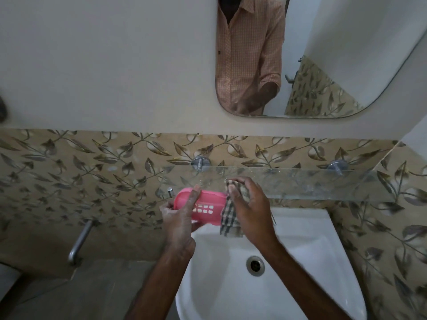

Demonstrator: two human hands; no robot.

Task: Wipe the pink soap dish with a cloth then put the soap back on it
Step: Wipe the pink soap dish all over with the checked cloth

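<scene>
Over sink [300,227], hands grip soap dish [203,207] and cloth [228,218].

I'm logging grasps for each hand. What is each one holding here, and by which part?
The left hand grips the pink soap dish by its left end, thumb across the slotted face. The right hand holds the checked cloth bunched at its upper part, against the dish's right end.
</scene>
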